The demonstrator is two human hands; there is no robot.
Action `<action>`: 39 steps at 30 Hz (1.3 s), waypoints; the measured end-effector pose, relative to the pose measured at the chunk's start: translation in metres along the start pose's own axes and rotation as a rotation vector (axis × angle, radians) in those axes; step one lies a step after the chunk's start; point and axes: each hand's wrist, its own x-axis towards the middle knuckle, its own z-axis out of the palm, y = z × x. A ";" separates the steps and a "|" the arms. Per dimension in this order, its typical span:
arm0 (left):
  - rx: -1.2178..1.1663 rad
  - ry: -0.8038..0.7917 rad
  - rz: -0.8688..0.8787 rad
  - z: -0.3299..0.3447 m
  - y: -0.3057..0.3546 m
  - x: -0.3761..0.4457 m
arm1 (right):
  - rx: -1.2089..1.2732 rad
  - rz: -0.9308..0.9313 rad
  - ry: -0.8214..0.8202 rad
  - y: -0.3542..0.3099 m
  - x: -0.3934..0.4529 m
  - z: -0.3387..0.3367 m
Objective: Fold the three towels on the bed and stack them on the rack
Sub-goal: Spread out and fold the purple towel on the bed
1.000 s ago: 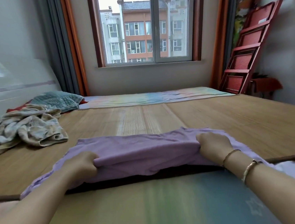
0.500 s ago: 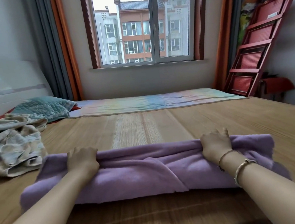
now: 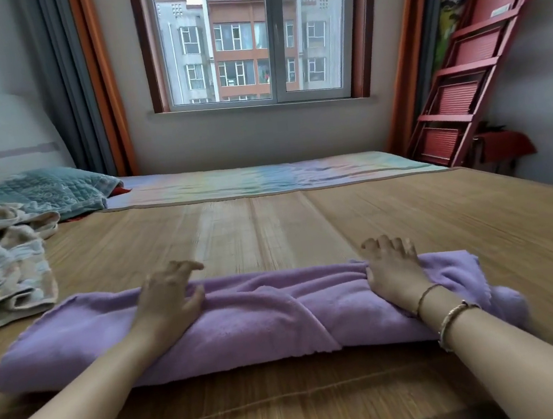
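Your purple towel (image 3: 256, 318) lies folded into a long band on the bed (image 3: 270, 224), its long axis running left to right, just in front of the window side. Your left hand (image 3: 166, 299) and right hand (image 3: 392, 270) rest on its far edge, fingers spread and loose, gripping nothing; each end lies outward of the nearer hand.

A home bedroom: a wide bed (image 3: 270, 230) laid with a bamboo mat, a teal quilted pillow (image 3: 56, 191) at its head, a curtained window (image 3: 250, 36) beyond facing apartment blocks.
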 end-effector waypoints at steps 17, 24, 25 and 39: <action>0.229 -0.340 0.153 0.019 0.110 -0.053 | 0.832 0.431 0.065 0.086 -0.124 -0.005; 0.244 -0.337 0.024 0.024 0.107 -0.040 | 1.016 0.572 0.219 0.077 -0.092 -0.003; 0.258 -0.324 0.020 0.026 0.106 -0.039 | 1.049 0.569 0.254 0.077 -0.091 -0.001; 0.208 -0.178 0.055 0.025 0.107 -0.047 | 1.397 0.749 0.435 0.131 -0.077 -0.010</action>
